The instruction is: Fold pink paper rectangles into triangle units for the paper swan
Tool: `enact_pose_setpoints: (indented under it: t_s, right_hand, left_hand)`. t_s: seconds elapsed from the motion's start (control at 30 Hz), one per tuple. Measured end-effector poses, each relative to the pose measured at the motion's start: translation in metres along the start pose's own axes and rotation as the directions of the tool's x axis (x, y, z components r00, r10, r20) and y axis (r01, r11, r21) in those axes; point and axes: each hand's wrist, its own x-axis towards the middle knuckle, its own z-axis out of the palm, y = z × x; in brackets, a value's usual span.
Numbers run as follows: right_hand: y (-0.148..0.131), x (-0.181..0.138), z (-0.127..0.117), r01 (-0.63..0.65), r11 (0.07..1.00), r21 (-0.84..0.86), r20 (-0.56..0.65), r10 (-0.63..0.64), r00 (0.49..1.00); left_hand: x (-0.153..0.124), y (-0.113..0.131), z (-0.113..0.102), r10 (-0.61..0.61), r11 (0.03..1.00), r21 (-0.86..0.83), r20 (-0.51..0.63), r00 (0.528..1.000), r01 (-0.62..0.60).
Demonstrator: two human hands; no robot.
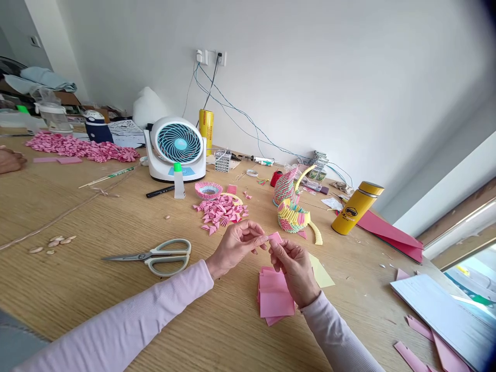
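A small folded piece of pink paper [275, 237] is pinched between my two hands above the table. My left hand [237, 243] grips its left end between thumb and fingers. On its right side, my right hand [294, 266] holds it the same way. Below the right hand lies a stack of pink paper rectangles [276, 299], partly covered by that hand. A pale yellow sheet [321, 271] shows beside my right wrist. Beyond my left hand is a heap of folded pink paper pieces [219, 211]. Scissors [158, 257] lie left of my left forearm.
A white fan [178, 144] stands toward the wall, with a green-capped bottle [179, 182] before it. Folded-paper swan shapes [291, 216] and a yellow flask [355, 209] stand right. Another person's hand [11, 159] is at the far left, near a long pink heap [81, 147].
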Motion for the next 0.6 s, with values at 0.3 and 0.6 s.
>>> enact_pose_setpoints:
  t_s: [0.3, 0.6]
  right_hand:
    - [-0.0004, -0.0033, 0.0066, 0.059, 0.998, -0.002, -0.037, -0.059, 0.998]
    - [-0.0034, -0.0031, 0.0031, 0.052, 0.994, -0.095, -0.011, -0.053, 0.999]
  left_hand:
    - [-0.0036, -0.0002, 0.0051, -0.017, 0.997, -0.080, -0.037, 0.999, 0.015]
    - [-0.0033, -0.0035, 0.0051, -0.018, 0.994, -0.110, -0.089, 0.996, 0.008]
